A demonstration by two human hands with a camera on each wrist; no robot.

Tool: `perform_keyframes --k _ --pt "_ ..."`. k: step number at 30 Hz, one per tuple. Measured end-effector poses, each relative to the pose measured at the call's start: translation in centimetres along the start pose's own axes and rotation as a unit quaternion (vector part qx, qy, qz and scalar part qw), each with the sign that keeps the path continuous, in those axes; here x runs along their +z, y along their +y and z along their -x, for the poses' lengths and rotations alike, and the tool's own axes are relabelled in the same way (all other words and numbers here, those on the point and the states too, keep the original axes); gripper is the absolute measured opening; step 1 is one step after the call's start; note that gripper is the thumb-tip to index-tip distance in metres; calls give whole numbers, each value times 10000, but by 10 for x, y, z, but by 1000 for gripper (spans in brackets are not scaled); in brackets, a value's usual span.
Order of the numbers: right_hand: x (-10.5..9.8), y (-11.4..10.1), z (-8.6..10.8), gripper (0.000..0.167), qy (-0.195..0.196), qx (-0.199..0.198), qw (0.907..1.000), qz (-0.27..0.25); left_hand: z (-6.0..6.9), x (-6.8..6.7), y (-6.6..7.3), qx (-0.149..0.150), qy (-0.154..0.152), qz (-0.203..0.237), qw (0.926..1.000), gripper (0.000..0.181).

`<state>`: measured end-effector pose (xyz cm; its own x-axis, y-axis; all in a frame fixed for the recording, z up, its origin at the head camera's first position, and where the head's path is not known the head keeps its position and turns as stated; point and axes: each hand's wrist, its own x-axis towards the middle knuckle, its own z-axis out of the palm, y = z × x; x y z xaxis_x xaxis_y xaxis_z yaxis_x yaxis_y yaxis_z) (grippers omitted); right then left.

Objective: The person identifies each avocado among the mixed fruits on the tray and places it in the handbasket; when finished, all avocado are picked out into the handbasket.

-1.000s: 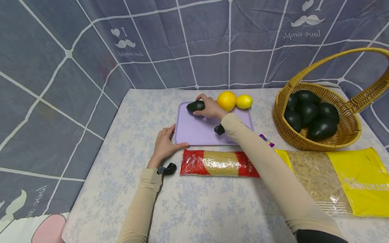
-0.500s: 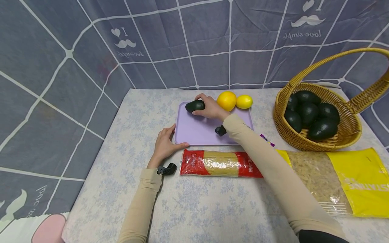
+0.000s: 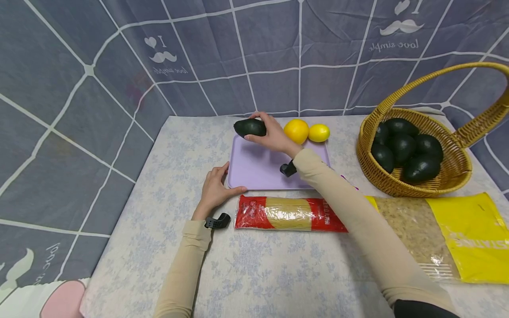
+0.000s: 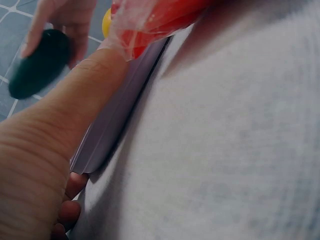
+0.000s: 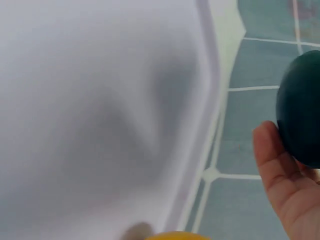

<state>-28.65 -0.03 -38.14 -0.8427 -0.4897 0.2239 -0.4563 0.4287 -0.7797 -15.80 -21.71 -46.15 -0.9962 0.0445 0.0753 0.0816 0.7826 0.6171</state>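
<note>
My right hand grips a dark green avocado above the far left part of the lilac tray. Fingers and thumb lie on its two sides, and a shadow falls on the tray below. In the right wrist view the avocado is apart from the tray. My left hand rests at the tray's near left corner, thumb along the front edge and fingers by the left side. The left wrist view shows that thumb beside the tray's wall, with fingertips low at the corner.
An orange and a lemon sit at the far right of the tray. In front lies a red noodle pack, partly under my right forearm. A wicker basket of several avocados and a yellow bag are at right.
My right hand has lifted the avocado off the tray, up and slightly left toward the far edge. My left hand stays at the tray's corner.
</note>
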Motion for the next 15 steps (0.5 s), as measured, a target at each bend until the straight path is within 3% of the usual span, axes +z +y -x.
perform_keyframes --k 6,15 --pt "-13 -16 7 59 483 -446 9975 -271 -1 1 0 -10 11 -12 10000 106" --pt "-38 -47 28 59 912 -967 9849 -1113 0 1 -1 -6 8 6 10000 107"
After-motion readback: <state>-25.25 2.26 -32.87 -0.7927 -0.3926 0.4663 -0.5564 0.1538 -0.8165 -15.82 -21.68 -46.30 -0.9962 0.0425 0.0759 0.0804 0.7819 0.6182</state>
